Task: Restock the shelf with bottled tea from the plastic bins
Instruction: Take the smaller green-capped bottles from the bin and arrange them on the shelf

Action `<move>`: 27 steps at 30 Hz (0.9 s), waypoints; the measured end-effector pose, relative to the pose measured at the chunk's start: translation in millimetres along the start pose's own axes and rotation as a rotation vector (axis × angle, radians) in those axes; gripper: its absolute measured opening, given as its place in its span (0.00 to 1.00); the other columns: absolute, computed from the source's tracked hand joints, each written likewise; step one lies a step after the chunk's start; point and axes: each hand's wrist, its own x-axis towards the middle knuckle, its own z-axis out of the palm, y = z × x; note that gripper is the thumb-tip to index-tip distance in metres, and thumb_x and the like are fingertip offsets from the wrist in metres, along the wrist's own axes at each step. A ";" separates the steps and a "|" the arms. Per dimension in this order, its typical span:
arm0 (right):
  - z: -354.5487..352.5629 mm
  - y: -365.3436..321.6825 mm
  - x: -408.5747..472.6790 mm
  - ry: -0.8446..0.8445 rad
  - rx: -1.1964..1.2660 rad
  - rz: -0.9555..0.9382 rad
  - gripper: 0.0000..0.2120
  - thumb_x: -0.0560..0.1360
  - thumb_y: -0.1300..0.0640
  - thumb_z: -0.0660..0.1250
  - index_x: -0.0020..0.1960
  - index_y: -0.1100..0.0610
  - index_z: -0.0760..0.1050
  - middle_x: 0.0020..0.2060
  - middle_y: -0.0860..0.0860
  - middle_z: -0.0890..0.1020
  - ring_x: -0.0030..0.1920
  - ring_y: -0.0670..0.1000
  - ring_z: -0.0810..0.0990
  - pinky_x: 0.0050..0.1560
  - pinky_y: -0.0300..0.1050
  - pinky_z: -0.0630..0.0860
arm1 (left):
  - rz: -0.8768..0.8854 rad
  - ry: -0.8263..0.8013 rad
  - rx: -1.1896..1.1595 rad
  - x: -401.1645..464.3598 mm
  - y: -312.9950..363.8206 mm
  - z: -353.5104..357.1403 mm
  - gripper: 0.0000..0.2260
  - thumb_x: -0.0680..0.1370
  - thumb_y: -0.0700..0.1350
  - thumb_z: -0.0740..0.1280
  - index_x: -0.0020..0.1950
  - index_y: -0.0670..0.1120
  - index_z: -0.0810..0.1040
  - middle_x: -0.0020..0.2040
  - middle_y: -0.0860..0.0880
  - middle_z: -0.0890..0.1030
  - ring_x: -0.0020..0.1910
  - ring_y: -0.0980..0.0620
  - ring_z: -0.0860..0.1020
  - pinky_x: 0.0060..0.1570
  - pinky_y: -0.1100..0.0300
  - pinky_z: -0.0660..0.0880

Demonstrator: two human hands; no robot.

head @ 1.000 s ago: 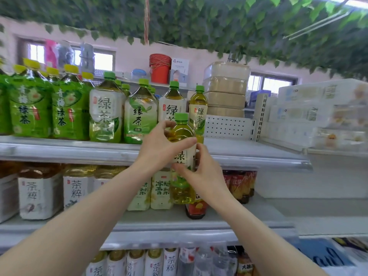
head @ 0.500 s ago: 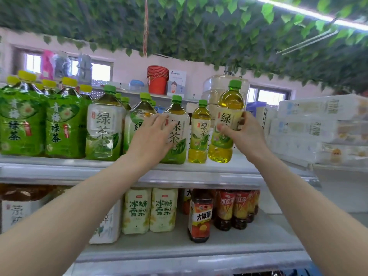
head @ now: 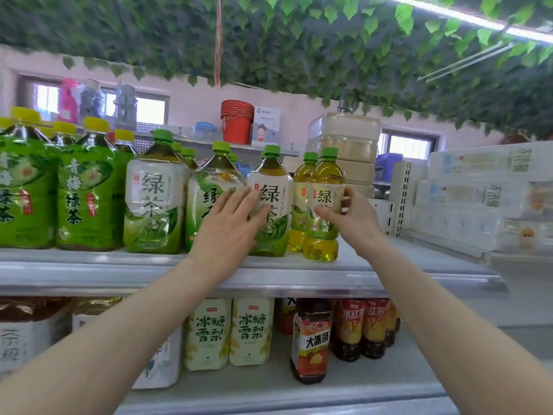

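Note:
A small green-tea bottle [head: 324,205] with a green cap stands on the upper shelf [head: 269,271], in front of a matching small bottle [head: 302,205]. My right hand [head: 350,223] grips it around the label, thumb in front. My left hand [head: 230,226] lies with straight fingers against a large green-tea bottle [head: 273,202] just to the left. More large green-tea bottles [head: 152,202] fill the shelf further left. No plastic bins are in view.
Dark green bottles with yellow caps [head: 83,187] stand at the far left. The lower shelf holds pear-drink cartons [head: 227,333] and red iced-tea bottles [head: 311,339]. Stacked white boxes [head: 484,193] sit to the right, with bare shelf between them and the bottles.
My right hand has brought the small bottle down from the air onto the upper shelf in front of the other small one. My left hand shifted right onto the large bottle.

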 end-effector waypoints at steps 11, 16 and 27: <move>24.9 -3.4 7.7 0.018 -0.045 0.005 0.26 0.72 0.49 0.76 0.65 0.55 0.72 0.55 0.50 0.81 0.51 0.51 0.80 0.55 0.52 0.79 | -0.001 0.027 0.020 1.1 -0.5 2.0 0.33 0.68 0.49 0.77 0.71 0.46 0.72 0.72 0.40 0.69 0.70 0.39 0.69 0.71 0.40 0.63; 35.6 -2.4 13.2 0.017 -0.116 -0.004 0.23 0.73 0.47 0.74 0.63 0.54 0.72 0.55 0.50 0.81 0.54 0.52 0.80 0.53 0.49 0.76 | 0.009 0.019 0.037 1.2 -1.5 0.1 0.32 0.69 0.49 0.77 0.71 0.45 0.72 0.72 0.39 0.69 0.69 0.39 0.69 0.70 0.40 0.64; 18.3 -1.4 -4.1 -0.046 -0.412 -0.163 0.21 0.80 0.48 0.65 0.68 0.57 0.67 0.61 0.55 0.78 0.58 0.56 0.78 0.50 0.47 0.72 | -0.010 -0.062 0.021 1.0 5.3 -18.1 0.31 0.71 0.52 0.75 0.72 0.46 0.71 0.72 0.41 0.69 0.71 0.41 0.68 0.71 0.42 0.64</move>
